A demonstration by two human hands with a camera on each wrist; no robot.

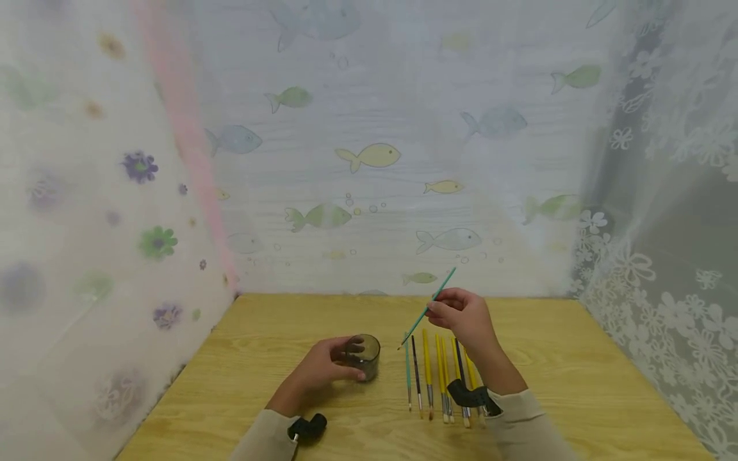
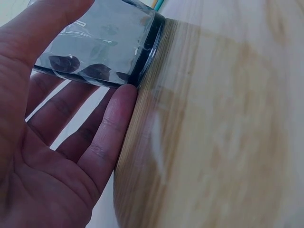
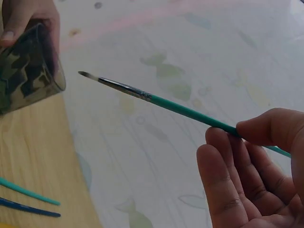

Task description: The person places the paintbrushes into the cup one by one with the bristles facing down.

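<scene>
Brush (image 3: 185, 111), teal-handled, is pinched partway along its handle between the thumb and fingertips of the right hand (image 1: 466, 318), whose other fingers are bent loosely below; its bristles are aimed down and to the left. Glass (image 1: 371, 363) is held from the side by the left hand (image 1: 319, 368), with the fingers spread partly round it and the thumb on the near side. No gap can be judged between the glass's base and the counter (image 1: 248, 410), but it seems to be stood upright there. Bristles and glass are kept apart.

Because the brush is steadied by a small pinch only, it could be swivelled or dropped if its tip were knocked against the rim. Fine bristles could also be splayed by such a knock. With the glass gripped loosely from one side, it could be tipped by a push from the other.

Beyond, a row of brushes (image 1: 427, 358) is laid on the counter, bristles toward the person; those at the right are partly hidden by the wrist and a black mount (image 1: 469, 394), by which they might be swept askew if the forearm were lowered. Farther back, a fish-patterned sheet (image 1: 369, 96) is hung.
</scene>
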